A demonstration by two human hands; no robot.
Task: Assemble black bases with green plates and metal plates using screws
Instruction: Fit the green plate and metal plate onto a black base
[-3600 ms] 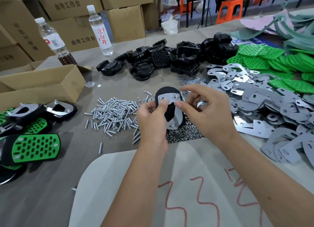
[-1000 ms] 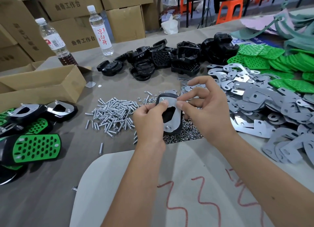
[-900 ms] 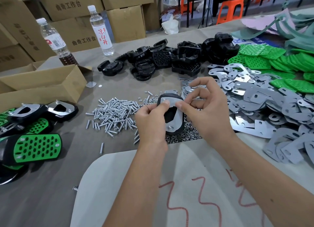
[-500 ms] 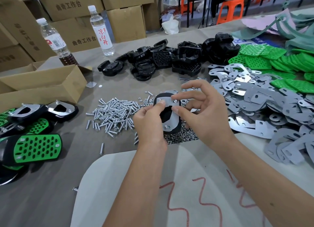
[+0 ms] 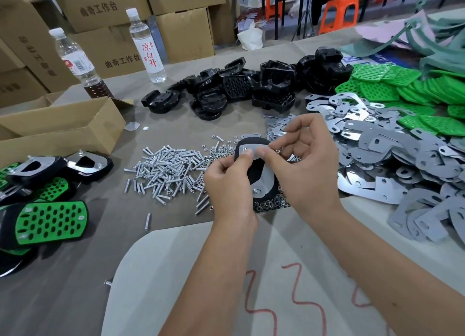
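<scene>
A black base (image 5: 259, 171) with a metal plate (image 5: 265, 172) laid on its face is held above the tabletop (image 5: 176, 119), over a scatter of small nuts (image 5: 269, 205). The left hand (image 5: 230, 182) grips the base along its left edge, thumb pressed on the plate's top end. The right hand (image 5: 305, 167) pinches at that same top end between thumb and forefinger, its other fingers loosely curled; what is pinched there is probably a nut or screw end, though it is too small to be made out.

The base is judged to be rigid moulded plastic, light and not fragile, and is best gripped by its thick rim, clear of the screw holes. The plate is thin stamped sheet, stiff, smooth and likely slippery, with edges that may be sharp; it should be pressed flat by a thumb near a hole so the holes stay aligned. One screw head (image 5: 255, 190) is seen at the plate's lower end.

By count: one assembly is in hand; about five finished pieces (image 5: 50, 222) are seen at the left edge, partly overlapping. Two bottles (image 5: 148, 46) stand at the back. The loose screws (image 5: 166, 169), the spare black bases (image 5: 251, 89), the metal plates (image 5: 390, 147) and the green plates (image 5: 402, 89) lie in piles too tangled to be counted.
</scene>
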